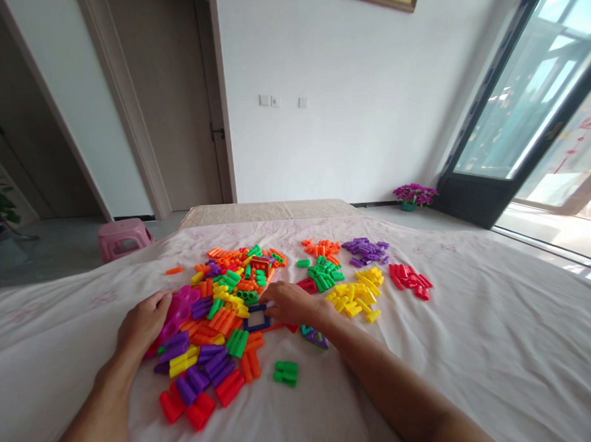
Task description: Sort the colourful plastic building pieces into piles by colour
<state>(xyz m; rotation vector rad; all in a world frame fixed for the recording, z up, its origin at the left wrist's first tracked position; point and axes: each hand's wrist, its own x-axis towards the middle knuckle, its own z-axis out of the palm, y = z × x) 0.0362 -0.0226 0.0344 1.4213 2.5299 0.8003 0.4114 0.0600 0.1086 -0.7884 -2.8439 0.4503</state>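
A big mixed heap of plastic tube blocks [225,305] in orange, purple, yellow, green and red lies on the pale bedsheet [483,343]. My left hand [144,323] rests on the heap's left edge, fingers curled over magenta pieces [178,308]. My right hand [293,304] lies at the heap's right side, fingers bent down beside a blue square frame piece [256,319]. Whether either hand grips a piece is hidden. To the right lie sorted groups: orange [322,247], purple [365,250], green [323,274], yellow [357,297], red [409,279].
A green block [285,373] and a purple-and-teal piece [315,336] lie apart near my right forearm. A pink stool [124,238] stands on the floor at left, a pot of purple flowers [414,195] by the glass door [524,113].
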